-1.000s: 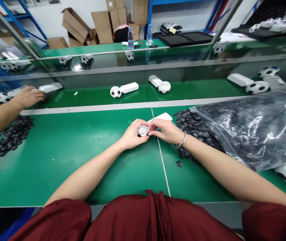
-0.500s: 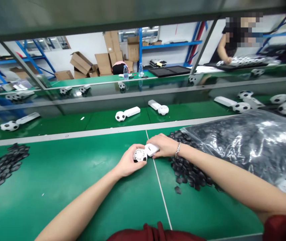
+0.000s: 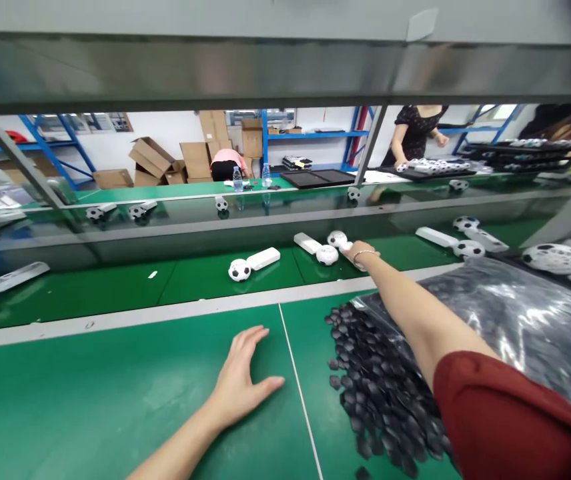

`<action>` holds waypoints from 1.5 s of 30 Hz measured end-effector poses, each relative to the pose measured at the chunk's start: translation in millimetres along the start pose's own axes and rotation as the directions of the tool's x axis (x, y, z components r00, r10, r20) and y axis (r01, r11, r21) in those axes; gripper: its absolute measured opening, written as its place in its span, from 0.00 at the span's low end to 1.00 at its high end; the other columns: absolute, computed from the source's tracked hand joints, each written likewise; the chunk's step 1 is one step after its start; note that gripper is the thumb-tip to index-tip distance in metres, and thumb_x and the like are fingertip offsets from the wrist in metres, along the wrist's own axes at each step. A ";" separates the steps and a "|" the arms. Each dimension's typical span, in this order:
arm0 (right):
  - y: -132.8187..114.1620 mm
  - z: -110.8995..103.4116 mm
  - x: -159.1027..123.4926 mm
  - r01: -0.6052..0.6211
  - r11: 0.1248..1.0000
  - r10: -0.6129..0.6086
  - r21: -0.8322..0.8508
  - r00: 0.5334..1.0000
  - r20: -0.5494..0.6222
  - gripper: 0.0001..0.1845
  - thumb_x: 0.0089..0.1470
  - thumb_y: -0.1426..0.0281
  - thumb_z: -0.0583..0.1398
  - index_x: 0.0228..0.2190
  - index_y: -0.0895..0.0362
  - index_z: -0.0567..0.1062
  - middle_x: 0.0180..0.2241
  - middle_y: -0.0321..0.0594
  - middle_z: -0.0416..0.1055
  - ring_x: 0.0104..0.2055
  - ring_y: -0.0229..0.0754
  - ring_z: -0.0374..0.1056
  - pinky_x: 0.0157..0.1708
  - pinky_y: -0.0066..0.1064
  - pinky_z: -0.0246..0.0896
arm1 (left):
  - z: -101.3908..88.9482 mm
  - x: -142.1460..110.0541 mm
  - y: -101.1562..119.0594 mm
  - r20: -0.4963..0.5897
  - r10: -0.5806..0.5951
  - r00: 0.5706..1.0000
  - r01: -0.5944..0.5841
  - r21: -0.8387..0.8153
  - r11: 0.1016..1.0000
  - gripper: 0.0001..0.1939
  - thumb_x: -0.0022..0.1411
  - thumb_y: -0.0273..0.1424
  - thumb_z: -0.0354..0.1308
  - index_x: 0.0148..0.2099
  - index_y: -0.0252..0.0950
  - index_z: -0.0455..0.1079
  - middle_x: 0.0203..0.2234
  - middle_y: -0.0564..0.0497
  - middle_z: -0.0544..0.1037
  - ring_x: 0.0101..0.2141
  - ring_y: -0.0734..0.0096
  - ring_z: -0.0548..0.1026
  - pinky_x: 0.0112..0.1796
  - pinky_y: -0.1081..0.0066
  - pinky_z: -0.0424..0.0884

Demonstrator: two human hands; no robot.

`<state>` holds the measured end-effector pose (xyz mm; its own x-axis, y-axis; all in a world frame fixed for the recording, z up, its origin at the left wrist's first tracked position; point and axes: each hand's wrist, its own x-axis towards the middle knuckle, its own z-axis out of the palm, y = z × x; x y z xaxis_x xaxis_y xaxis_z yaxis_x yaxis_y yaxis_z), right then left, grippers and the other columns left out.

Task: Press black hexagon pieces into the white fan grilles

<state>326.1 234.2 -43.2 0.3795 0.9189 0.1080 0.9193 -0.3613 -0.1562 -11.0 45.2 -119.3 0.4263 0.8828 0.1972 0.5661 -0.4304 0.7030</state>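
Fingers (image 3: 246, 344) splay on the left hand (image 3: 235, 387); the right hand (image 3: 363, 255) covers a smooth ball-headed piece (image 3: 337, 239), pinch unclear.

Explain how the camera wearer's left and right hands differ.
The left hand is open and empty; the right hand partly covers a white handle. The left hand is over the green table; the right hand reaches past the rail. The left wrist is bare; the right wears a bracelet. Both are ungloved.

No brand, number or sign can be read — any print on the bottles (image 3: 237, 180) is too small.
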 end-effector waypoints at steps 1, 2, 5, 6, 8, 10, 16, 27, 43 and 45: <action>-2.6 4.8 1.6 0.006 1.000 -0.006 0.001 1.000 -0.015 0.22 0.55 0.58 0.52 0.41 0.64 0.71 0.43 0.65 0.66 0.45 0.52 0.64 0.38 0.39 0.57 | 0.7 -0.2 0.6 0.008 -0.004 1.000 0.004 0.012 1.000 0.34 0.50 0.40 0.60 0.57 0.40 0.55 0.55 0.42 0.59 0.56 0.53 0.57 0.54 0.52 0.58; -6.8 9.4 2.5 0.027 1.000 -0.027 0.005 0.999 -0.020 0.24 0.56 0.57 0.49 0.43 0.63 0.70 0.45 0.65 0.65 0.47 0.53 0.63 0.40 0.40 0.56 | 1.2 -0.1 1.3 0.019 -0.005 1.000 0.004 0.029 1.000 0.34 0.49 0.40 0.61 0.57 0.40 0.55 0.55 0.42 0.59 0.56 0.52 0.57 0.54 0.52 0.58; -25.4 18.3 -1.1 0.147 0.989 -0.148 0.030 0.988 0.040 0.25 0.54 0.55 0.52 0.45 0.61 0.68 0.46 0.59 0.65 0.47 0.52 0.63 0.42 0.40 0.57 | 2.5 1.8 2.0 0.042 0.012 0.999 -0.016 0.096 0.995 0.35 0.48 0.41 0.62 0.57 0.40 0.56 0.55 0.42 0.60 0.55 0.52 0.57 0.54 0.51 0.58; -32.0 18.3 -5.2 0.172 0.985 -0.174 0.032 0.983 0.067 0.26 0.50 0.56 0.56 0.45 0.62 0.68 0.46 0.59 0.65 0.47 0.55 0.63 0.42 0.42 0.57 | 2.9 2.2 1.4 0.042 0.025 0.999 -0.030 0.117 0.993 0.35 0.48 0.41 0.61 0.57 0.39 0.56 0.55 0.42 0.60 0.55 0.52 0.57 0.54 0.52 0.58; -42.9 11.4 -18.6 0.186 0.982 -0.188 0.028 0.978 0.089 0.30 0.44 0.61 0.62 0.46 0.65 0.66 0.48 0.63 0.62 0.48 0.60 0.60 0.42 0.48 0.57 | 3.6 2.0 -0.7 0.029 0.065 0.997 -0.068 0.154 0.986 0.33 0.50 0.40 0.60 0.57 0.39 0.55 0.54 0.42 0.61 0.55 0.53 0.58 0.53 0.52 0.59; -49.8 -4.4 -37.6 0.184 0.982 -0.187 0.039 0.978 0.095 0.27 0.44 0.65 0.62 0.45 0.67 0.66 0.47 0.64 0.62 0.47 0.60 0.61 0.40 0.48 0.59 | 3.0 0.9 -2.5 -0.009 0.123 0.992 -0.119 0.204 0.972 0.31 0.53 0.39 0.58 0.57 0.40 0.53 0.53 0.42 0.62 0.54 0.53 0.60 0.52 0.53 0.61; -54.3 -47.4 -125.3 0.359 0.929 -0.362 0.093 0.932 0.007 0.26 0.43 0.64 0.61 0.46 0.53 0.64 0.49 0.44 0.62 0.49 0.51 0.58 0.44 0.43 0.58 | -13.1 5.2 19.3 -0.180 0.407 0.896 -0.277 0.489 0.827 0.35 0.56 0.36 0.56 0.61 0.39 0.45 0.53 0.40 0.61 0.54 0.48 0.58 0.53 0.47 0.57; -9.4 -10.0 -283.4 0.799 0.328 -0.848 0.504 0.484 -0.216 0.33 0.43 0.63 0.64 0.49 0.62 0.61 0.49 0.50 0.64 0.51 0.45 0.59 0.49 0.35 0.56 | -24.9 -21.3 54.2 0.430 -0.044 0.902 -0.221 0.546 0.808 0.29 0.57 0.42 0.48 0.58 0.37 0.54 0.40 0.44 0.75 0.38 0.52 0.74 0.35 0.60 0.70; 18.3 22.0 -248.5 0.697 0.688 -0.719 0.202 0.693 0.053 0.08 0.52 0.69 0.57 0.31 0.56 0.77 0.33 0.43 0.72 0.39 0.45 0.66 0.40 0.36 0.62 | -8.7 -21.3 43.5 0.212 0.000 0.977 -0.129 0.595 0.793 0.35 0.57 0.43 0.51 0.60 0.28 0.50 0.46 0.38 0.66 0.45 0.51 0.63 0.46 0.57 0.62; 14.7 25.5 -244.6 0.698 0.697 -0.716 0.166 0.692 0.093 0.07 0.52 0.70 0.58 0.30 0.56 0.76 0.32 0.43 0.72 0.39 0.46 0.65 0.39 0.36 0.61 | -10.4 -20.8 43.8 0.202 -0.007 0.979 -0.108 0.553 0.826 0.37 0.55 0.44 0.53 0.61 0.30 0.48 0.47 0.39 0.65 0.46 0.51 0.62 0.46 0.57 0.62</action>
<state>244.1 8.2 -96.9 -0.4050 0.9093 0.0954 0.8879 0.4160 -0.1964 -2.4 9.9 -85.5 0.5558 0.8298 0.0504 0.8118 -0.5548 0.1821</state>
